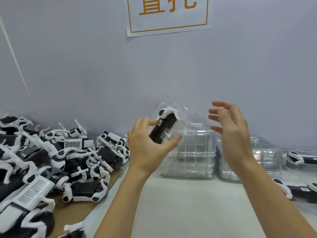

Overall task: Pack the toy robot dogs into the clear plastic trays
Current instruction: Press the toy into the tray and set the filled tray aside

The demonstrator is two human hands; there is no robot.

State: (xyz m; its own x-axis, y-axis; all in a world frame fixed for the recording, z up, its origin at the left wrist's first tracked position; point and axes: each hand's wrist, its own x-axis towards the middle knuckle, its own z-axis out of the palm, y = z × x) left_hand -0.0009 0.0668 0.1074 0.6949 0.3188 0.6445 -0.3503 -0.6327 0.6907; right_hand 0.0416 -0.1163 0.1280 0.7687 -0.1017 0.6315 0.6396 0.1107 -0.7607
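My left hand (145, 143) holds a black and white toy robot dog (163, 126) in the air, and the dog sits inside a clear plastic tray (178, 117). Its fingers and thumb curl round the dog and the tray's edge. My right hand (229, 127) hovers just to the right, its fingers relaxed and spread, touching nothing. A stack of clear plastic trays (188, 155) stands on the white table behind my hands, against the wall.
A heap of loose toy robot dogs (56, 160) lies on cardboard at the left. A second tray stack (248, 160) and packed dogs in trays (301, 158) sit at the right. A white sign (168, 14) hangs on the wall.
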